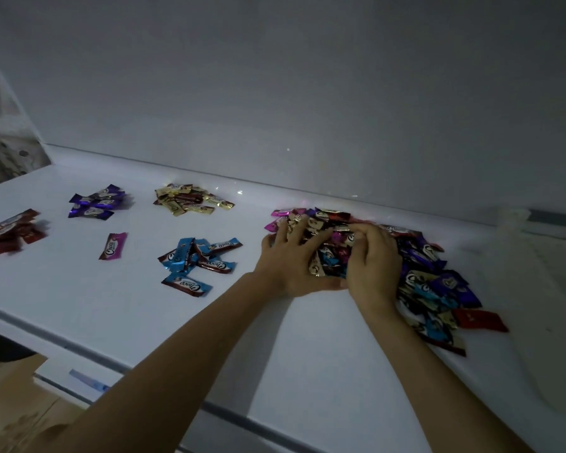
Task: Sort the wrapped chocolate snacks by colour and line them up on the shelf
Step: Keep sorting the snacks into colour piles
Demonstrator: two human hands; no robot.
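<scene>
A big mixed heap of wrapped chocolates [432, 282] lies at the right of the white shelf [128, 305]. My left hand [291, 256] lies on the heap's left side with fingers spread over the wrappers. My right hand [373, 256] sits on the heap's middle with fingers curled into it; whether it holds a piece is hidden. Sorted groups lie to the left: red [12, 233], purple [97, 202], gold [190, 199], blue [198, 259]. A single pink chocolate [113, 246] lies alone between them.
A white wall [307, 93] rises right behind the shelf. A pale bag or cloth [536, 289] lies at the far right. A patterned curtain [4, 148] hangs at the left end. The shelf's front edge [79, 351] runs diagonally, with floor below it.
</scene>
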